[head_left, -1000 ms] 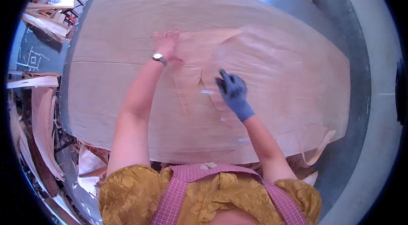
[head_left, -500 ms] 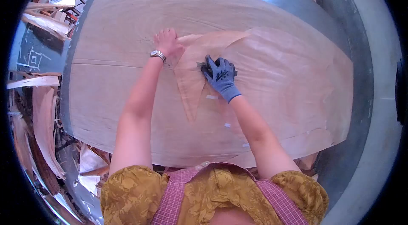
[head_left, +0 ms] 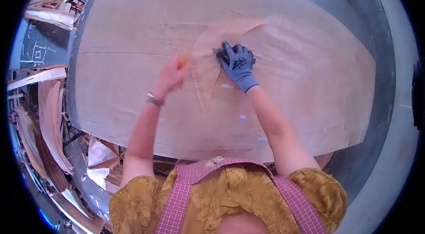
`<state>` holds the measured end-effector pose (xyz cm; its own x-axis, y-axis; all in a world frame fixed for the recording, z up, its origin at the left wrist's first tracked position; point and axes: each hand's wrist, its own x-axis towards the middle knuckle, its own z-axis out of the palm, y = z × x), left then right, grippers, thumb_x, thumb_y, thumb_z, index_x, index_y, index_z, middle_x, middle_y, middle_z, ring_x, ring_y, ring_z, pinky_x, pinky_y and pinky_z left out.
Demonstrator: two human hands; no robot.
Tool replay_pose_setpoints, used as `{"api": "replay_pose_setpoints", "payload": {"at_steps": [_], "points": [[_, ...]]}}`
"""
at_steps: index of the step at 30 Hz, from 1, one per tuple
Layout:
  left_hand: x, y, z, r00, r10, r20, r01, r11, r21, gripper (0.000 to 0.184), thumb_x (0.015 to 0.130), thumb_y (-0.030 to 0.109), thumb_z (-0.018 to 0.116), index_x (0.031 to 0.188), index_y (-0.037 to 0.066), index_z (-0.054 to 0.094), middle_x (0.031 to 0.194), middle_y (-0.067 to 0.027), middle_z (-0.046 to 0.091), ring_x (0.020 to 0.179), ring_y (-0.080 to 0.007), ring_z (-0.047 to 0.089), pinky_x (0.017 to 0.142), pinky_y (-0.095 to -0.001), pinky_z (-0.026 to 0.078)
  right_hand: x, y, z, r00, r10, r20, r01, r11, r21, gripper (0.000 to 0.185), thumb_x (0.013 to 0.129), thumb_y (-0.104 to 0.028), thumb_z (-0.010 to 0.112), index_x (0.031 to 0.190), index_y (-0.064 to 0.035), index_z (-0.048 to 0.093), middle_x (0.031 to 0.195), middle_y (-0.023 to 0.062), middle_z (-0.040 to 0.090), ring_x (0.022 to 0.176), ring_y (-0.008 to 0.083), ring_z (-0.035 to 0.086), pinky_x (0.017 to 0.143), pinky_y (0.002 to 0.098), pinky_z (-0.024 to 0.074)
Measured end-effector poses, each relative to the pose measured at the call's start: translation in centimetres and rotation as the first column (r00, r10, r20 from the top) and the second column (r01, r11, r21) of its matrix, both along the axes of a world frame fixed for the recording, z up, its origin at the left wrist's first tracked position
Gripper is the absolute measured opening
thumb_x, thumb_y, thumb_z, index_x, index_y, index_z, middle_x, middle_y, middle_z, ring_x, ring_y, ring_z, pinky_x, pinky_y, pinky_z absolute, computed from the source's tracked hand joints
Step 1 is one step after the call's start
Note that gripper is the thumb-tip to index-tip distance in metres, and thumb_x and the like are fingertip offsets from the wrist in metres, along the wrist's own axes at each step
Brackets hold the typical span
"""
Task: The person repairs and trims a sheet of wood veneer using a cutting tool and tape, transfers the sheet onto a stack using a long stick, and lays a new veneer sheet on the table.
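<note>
A large sheet of thin wood veneer (head_left: 133, 30) covers the table before me, with a pointed darker veneer piece (head_left: 204, 81) lying on it. My bare left hand (head_left: 171, 77), with a metal watch at the wrist, is closed just left of that piece. Motion smears its fingers, and a small orange-tan veneer strip (head_left: 185, 61) shows at them. My right hand (head_left: 239, 62), in a blue-grey glove with dark fingertips, presses on the veneer. It is closed over a flat dark tool (head_left: 254, 60) whose ends stick out on both sides; its kind is hidden.
Short pieces of pale tape (head_left: 227, 86) are on the veneer near my right forearm. The metal table (head_left: 341, 17) shows beyond the sheet's right edge. Veneer scraps (head_left: 52, 119) are heaped on the left, and a taped square mark (head_left: 39, 54) is on the floor.
My left hand has lifted from the sheet and come towards me, its fingers curling in. The pale strip beside the pointed piece is gone from there. My right hand keeps its place on the veneer.
</note>
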<state>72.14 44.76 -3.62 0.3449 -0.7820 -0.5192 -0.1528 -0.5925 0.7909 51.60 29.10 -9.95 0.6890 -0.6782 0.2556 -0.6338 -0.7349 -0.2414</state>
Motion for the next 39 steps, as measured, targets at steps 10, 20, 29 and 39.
{"api": "replay_pose_setpoints", "payload": {"at_steps": [10,20,29,39], "points": [[-10.1,0.3,-5.6,0.406,-0.112,0.907,0.416,0.906,-0.075,0.015,0.075,0.019,0.065,0.083,0.008,0.059,0.073,-0.0094,0.062,0.067,-0.0253,0.063,0.064,-0.0397,0.048,0.3,-0.7,-1.6,0.999,-0.012,-0.051,0.011,1.000,-0.008,0.050,0.081,-0.050,0.062,0.124,-0.0253,0.060,0.094,0.0117,0.057,0.088,0.0296,0.056,0.075,0.0462,0.0413],[-9.4,-2.0,-6.0,0.358,-0.092,0.929,0.421,0.904,-0.073,0.006,0.077,0.012,0.058,0.072,0.013,0.062,0.066,-0.0064,0.063,0.068,-0.0226,0.065,0.063,-0.0378,0.047,0.5,-1.1,-0.4,0.998,-0.029,-0.051,0.033,0.996,0.085,0.053,0.081,-0.056,0.061,0.123,-0.0243,0.060,0.099,0.0126,0.060,0.094,0.0331,0.059,0.082,0.0473,0.0447],[-7.2,10.2,1.3,0.475,0.131,0.870,0.258,0.925,-0.280,0.017,0.082,0.014,0.063,0.096,0.006,0.057,0.094,-0.0160,0.060,0.088,-0.0301,0.060,0.068,-0.0429,0.047,0.6,-1.2,2.1,0.999,-0.018,-0.036,0.028,0.944,0.328,0.053,0.087,-0.060,0.053,0.121,-0.0211,0.059,0.108,0.0138,0.062,0.106,0.0338,0.058,0.088,0.0489,0.0438],[-2.4,44.0,8.9,0.704,-0.227,0.673,-0.014,0.943,0.332,0.065,0.079,0.029,0.072,0.132,0.003,0.044,0.127,-0.0246,0.052,0.120,-0.0362,0.050,0.100,-0.0423,0.042,-0.9,-5.7,6.4,0.987,0.061,0.147,-0.158,0.495,0.854,0.048,0.090,-0.047,0.060,0.121,-0.0102,0.063,0.089,0.0004,0.065,0.067,0.0103,0.052,0.059,0.0267,0.0435]]}}
